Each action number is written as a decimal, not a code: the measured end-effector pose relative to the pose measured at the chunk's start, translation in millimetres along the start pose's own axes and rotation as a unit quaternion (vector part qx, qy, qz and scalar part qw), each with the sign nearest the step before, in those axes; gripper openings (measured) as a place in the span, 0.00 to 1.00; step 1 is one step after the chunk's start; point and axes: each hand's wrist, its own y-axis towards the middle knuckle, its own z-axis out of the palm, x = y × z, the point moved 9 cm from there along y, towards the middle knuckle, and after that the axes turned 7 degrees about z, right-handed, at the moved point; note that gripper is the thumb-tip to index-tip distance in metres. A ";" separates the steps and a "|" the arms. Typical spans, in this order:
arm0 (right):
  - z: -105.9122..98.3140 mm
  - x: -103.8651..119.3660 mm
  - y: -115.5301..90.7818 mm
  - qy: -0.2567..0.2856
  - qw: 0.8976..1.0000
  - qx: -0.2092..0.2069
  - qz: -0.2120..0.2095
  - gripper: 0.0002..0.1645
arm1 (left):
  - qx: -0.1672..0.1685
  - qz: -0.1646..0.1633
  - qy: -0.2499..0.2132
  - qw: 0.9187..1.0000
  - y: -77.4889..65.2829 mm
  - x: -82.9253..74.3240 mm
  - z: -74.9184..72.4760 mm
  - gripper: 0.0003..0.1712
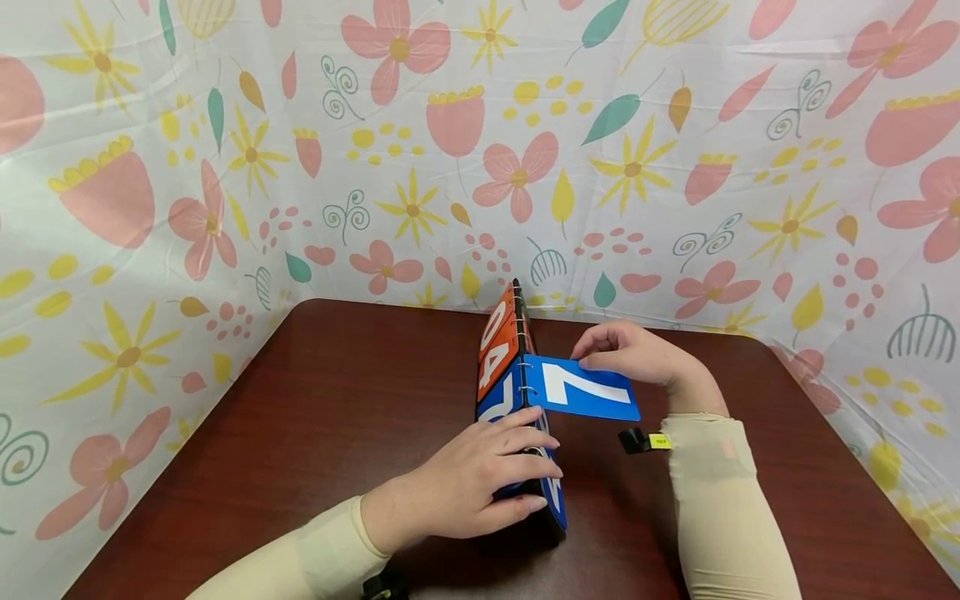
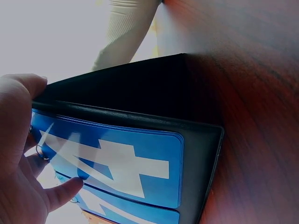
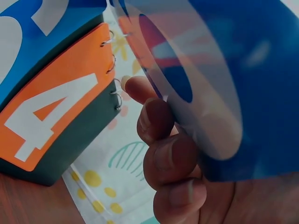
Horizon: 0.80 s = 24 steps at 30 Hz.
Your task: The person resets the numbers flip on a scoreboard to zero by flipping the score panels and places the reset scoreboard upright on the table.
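A tabletop flip scoreboard (image 2: 201, 140) with a black cover stands like a tent, ring-bound number cards along its top ridge. My left hand (image 1: 480, 475) grips the near end of the ridge; in the left wrist view a finger touches a blue card with a white 4 (image 2: 126, 161). With my right hand (image 1: 637, 354), I pinch the edge of a blue card with a white 7 (image 1: 558, 392), which sticks out sideways from its rings. On the other face, orange cards (image 1: 498, 350) show 0 and 4. The right wrist view catches the lifted card's back (image 3: 261, 102) close up.
The scoreboard stands on a dark reddish-brown table (image 1: 360, 392) with rounded far corners. A flower-printed white cloth (image 1: 465, 183) hangs behind and beside the table. Black wrist straps (image 1: 636, 440) sit at the cream sleeves (image 1: 720, 492).
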 end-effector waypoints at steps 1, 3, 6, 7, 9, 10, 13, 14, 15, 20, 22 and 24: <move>0.7 0.4 0.4 -0.001 1.000 -0.002 0.000 0.16 | -0.001 -0.001 -0.003 1.000 0.2 0.1 -0.1 0.23; 2.7 1.9 1.5 -0.007 1.000 -0.006 0.000 0.17 | 0.000 0.001 0.002 1.000 0.4 0.0 0.1 0.23; 7.9 2.7 5.3 -0.015 1.000 -0.007 0.005 0.18 | 0.003 -0.006 -0.003 1.000 0.3 0.6 0.3 0.23; 10.2 3.0 7.0 -0.017 1.000 -0.005 0.007 0.19 | 0.003 -0.009 -0.007 1.000 0.3 1.0 0.5 0.24; 15.0 3.0 10.7 -0.019 1.000 0.000 0.012 0.19 | 0.003 -0.013 -0.013 1.000 0.3 1.2 0.6 0.24; 17.5 3.4 12.7 -0.018 1.000 0.004 0.016 0.19 | 0.003 -0.013 -0.011 1.000 0.4 1.2 0.4 0.24; 23.4 4.1 16.8 -0.017 1.000 0.012 0.023 0.19 | 0.000 -0.008 -0.007 1.000 0.7 1.5 0.1 0.24; 24.6 4.2 17.5 -0.016 0.999 0.013 0.025 0.20 | 0.000 -0.005 -0.004 1.000 0.9 1.3 -0.1 0.23; 25.4 4.4 17.6 -0.016 0.999 0.013 0.027 0.20 | 0.000 -0.002 0.000 1.000 1.0 1.2 0.0 0.23; 24.9 3.3 17.7 -0.016 0.999 0.007 0.031 0.20 | 0.000 -0.004 -0.004 1.000 0.8 1.0 0.5 0.23; 24.6 3.2 17.8 -0.015 0.999 0.008 0.032 0.20 | -0.002 -0.010 -0.013 1.000 0.5 1.5 0.1 0.23; 24.4 3.1 17.5 -0.015 0.999 0.008 0.032 0.21 | -0.004 -0.011 -0.015 1.000 0.1 1.6 -0.3 0.23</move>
